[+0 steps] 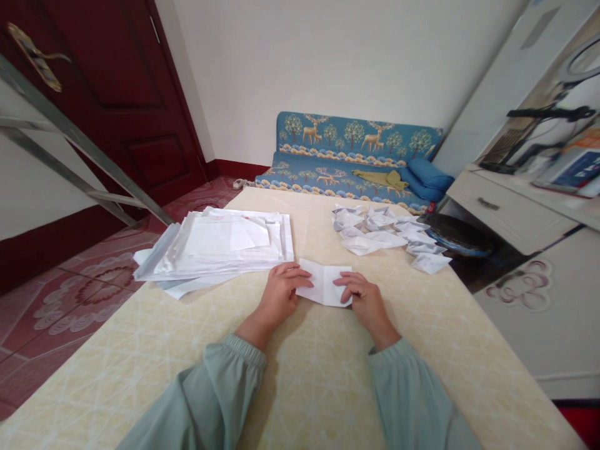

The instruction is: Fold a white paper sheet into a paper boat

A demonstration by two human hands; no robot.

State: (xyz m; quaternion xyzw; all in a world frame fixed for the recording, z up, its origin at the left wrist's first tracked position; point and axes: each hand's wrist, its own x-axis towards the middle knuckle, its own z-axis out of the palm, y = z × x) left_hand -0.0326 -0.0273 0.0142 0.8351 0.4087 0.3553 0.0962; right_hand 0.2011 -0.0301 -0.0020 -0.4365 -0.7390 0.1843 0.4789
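Observation:
A small white sheet of paper (324, 284) with a crease down its middle is held just over the table by both hands. My left hand (284, 289) grips its left edge, fingers on top and the thumb side underneath or hidden. On the opposite edge, my right hand (364, 297) has its fingers closed over the paper. A thick stack of white papers (225, 240) lies to the left, beyond my left hand. Several folded white paper pieces (375, 228) are spread out past my right hand, at the far right of the table.
The table has a pale yellow patterned cloth (319, 381). Behind it stands a blue sofa (328, 165) with a deer pattern. A metal ladder (94, 150) leans at the left before a dark red door (112, 81). A white cabinet (525, 206) stands at the right.

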